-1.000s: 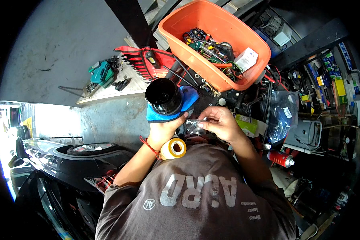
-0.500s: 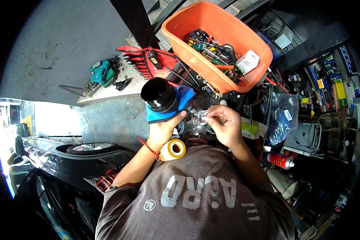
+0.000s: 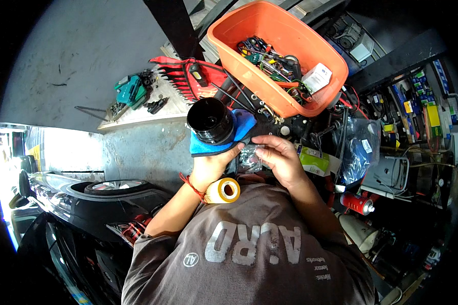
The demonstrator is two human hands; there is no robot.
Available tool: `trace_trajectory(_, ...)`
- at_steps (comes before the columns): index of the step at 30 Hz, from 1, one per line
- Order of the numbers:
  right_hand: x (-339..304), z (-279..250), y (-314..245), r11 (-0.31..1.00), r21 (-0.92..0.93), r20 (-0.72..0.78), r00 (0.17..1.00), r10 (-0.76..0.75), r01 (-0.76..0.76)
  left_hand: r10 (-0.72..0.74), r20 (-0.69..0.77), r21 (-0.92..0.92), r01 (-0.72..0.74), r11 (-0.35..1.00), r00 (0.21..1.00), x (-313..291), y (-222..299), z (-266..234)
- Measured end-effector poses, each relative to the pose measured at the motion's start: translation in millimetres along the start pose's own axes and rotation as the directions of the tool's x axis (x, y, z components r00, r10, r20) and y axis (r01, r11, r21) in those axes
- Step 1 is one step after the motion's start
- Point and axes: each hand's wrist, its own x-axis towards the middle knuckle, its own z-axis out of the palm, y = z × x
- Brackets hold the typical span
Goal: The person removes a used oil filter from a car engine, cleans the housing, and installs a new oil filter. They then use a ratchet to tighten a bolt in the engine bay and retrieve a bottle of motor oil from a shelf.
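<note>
Wrapped from below by a blue cloth (image 3: pixel 246 122), a black oil filter housing (image 3: pixel 213 133) is in the grip of my left hand (image 3: pixel 212 166). Its round open end faces up and shows a dark hollow inside. A small clear plastic bag (image 3: pixel 249 159) hangs between my hands; my right hand (image 3: pixel 282 158) pinches its edge, and the left thumb lies close to it. What the bag contains is too small to make out. A yellow pleated oil filter (image 3: pixel 222 191) rests between my left forearm and my shirt.
Ahead stands an orange bin (image 3: pixel 269 84) full of tools and cables. Left of it lie a red tool roll (image 3: pixel 208 81) and a teal tool case (image 3: pixel 130 90). A dark car (image 3: pixel 81 203) is at the left; a red spray can (image 3: pixel 356 203) is at the right.
The housing and cloth have shifted slightly right with my left hand. My right fingers have spread a little, and the plastic bag now hangs lower and flatter.
</note>
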Motion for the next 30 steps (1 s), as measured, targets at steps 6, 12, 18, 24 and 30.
trace_trajectory(6, 3, -5, 4, 0.997, -0.046, -0.003, 0.998, 0.061, -0.061, 0.056, -0.005, 0.025, -0.056, 0.998, 0.998, 0, -4, -4)
trace_trajectory(12, 5, -17, -10, 0.937, -0.344, 0.067, 0.994, 0.091, -0.062, 0.119, 0.012, 0.115, -0.120, 0.986, 0.993, -1, 2, -1)
trace_trajectory(18, 5, 5, -15, 0.824, -0.544, -0.012, 0.981, -0.195, 0.157, 0.126, 0.079, 0.147, -0.137, 0.980, 0.989, 0, 7, 5)
trace_trajectory(24, 12, 1, -7, 0.948, -0.299, -0.099, 0.984, -0.148, 0.112, 0.136, 0.037, 0.183, -0.140, 0.973, 0.990, 5, 5, 3)
trace_trajectory(30, 15, -2, -12, 0.748, -0.622, -0.029, 0.947, -0.319, 0.233, 0.116, 0.032, 0.083, -0.118, 0.990, 0.993, 3, 6, 3)
